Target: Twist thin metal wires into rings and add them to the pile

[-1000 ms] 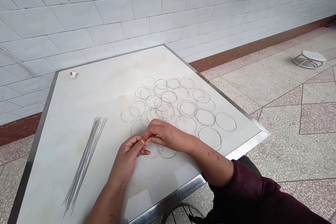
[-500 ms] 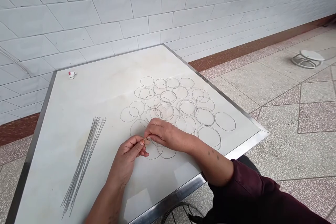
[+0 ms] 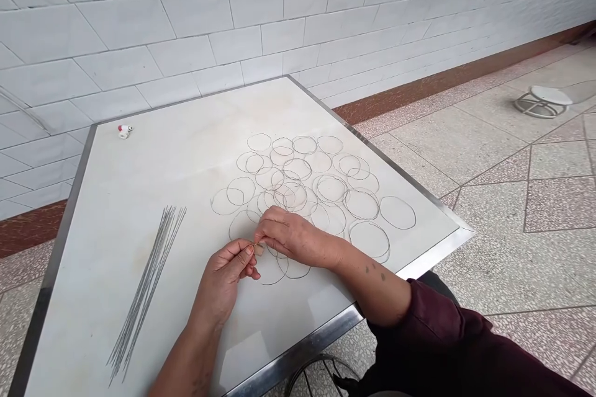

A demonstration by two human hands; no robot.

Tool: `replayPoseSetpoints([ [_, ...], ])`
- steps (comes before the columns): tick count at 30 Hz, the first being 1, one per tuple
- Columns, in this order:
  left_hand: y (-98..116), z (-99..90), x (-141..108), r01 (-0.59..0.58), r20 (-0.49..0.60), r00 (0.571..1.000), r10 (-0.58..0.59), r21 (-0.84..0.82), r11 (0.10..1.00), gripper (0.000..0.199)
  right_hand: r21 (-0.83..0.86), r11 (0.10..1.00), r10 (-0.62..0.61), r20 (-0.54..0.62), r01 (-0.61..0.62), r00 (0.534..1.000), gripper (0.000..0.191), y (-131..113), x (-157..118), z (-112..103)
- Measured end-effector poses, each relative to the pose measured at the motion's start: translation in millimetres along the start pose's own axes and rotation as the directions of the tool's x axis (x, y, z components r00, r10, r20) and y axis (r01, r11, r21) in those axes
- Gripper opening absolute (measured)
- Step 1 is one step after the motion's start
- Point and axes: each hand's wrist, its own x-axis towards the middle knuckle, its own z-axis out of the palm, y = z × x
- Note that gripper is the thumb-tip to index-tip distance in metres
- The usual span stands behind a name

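Your left hand (image 3: 226,276) and right hand (image 3: 295,239) meet over the white, metal-edged table (image 3: 177,161), fingertips pinched together at a tiny tan piece (image 3: 258,249), too small to identify. Thin grey wire rings (image 3: 307,189) overlap on the table beneath and beyond your hands; straight grey wires (image 3: 146,288) lie bunched on its left side.

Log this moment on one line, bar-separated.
left hand: pinching, item unclear | right hand: fingertips meeting left's | wire rings: many overlapping on table | straight wires: loose bundle, table's left | red-white item: far left corner
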Motion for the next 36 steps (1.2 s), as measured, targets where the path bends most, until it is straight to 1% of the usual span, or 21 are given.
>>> replayPoseSetpoints([
  [2, -2.4, -1.1, 0.7, -0.017, -0.007, 1.0, 0.017, 0.034, 0.999, 0.025, 0.021, 0.999, 0.025, -0.006, -0.025, 1.0, 0.013, 0.8, -0.8, 1.1],
  [5, -5.2, -2.0, 0.8, -0.011, -0.008, 1.0, 0.011, 0.063, 0.998, 0.026, 0.038, 0.998, 0.058, -0.008, -0.057, 0.998, 0.013, 1.5, -1.7, 1.6],
  [11, -4.5, 0.7, -0.9, -0.025, 0.045, 0.999, 0.027, -0.045, 0.999, 0.029, 0.016, 0.993, 0.115, -0.08, -0.114, 0.99, 0.014, -0.9, -0.5, 0.9],
  [14, -4.3, 2.5, -0.6, -0.023, 0.06, 0.998, 0.026, -0.043, 0.999, 0.027, 0.008, 0.993, 0.12, -0.093, -0.12, 0.988, 0.012, -1.9, -0.1, 0.6],
  [21, -2.6, 4.1, -1.9, 0.004, 0.049, 0.999, -0.005, 0.019, 1.0, 0.028, 0.018, 0.989, 0.147, -0.088, -0.146, 0.985, 0.01, -3.2, -0.4, 0.7],
  [26, -1.1, 2.8, -1.9, -0.009, 0.078, 0.997, 0.011, -0.027, 1.0, 0.03, 0.039, 0.988, 0.154, -0.084, -0.151, 0.985, 0.009, -0.8, -0.7, 2.1],
  [30, -2.1, 2.2, -0.2, -0.006, 0.046, 0.999, 0.007, -0.026, 1.0, 0.028, 0.04, 0.991, 0.13, -0.051, -0.128, 0.99, 0.01, 1.6, -1.5, 2.1],
  [33, -1.3, 1.7, -0.2, 0.019, 0.031, 0.999, -0.02, 0.029, 0.999, 0.029, -0.002, 0.993, 0.116, -0.014, -0.116, 0.993, 0.013, 2.2, -2.0, 2.9],
  [34, -0.3, 1.3, -0.5, 0.017, 0.018, 1.0, -0.018, 0.079, 0.997, 0.03, -0.008, 0.992, 0.122, -0.008, -0.122, 0.992, 0.014, 2.2, -2.2, 3.7],
  [36, 2.6, 0.3, -1.4, -0.026, -0.031, 0.999, 0.034, 0.233, 0.972, 0.029, 0.0, 0.989, 0.15, -0.007, -0.15, 0.989, 0.014, 2.5, -2.8, 6.2],
])
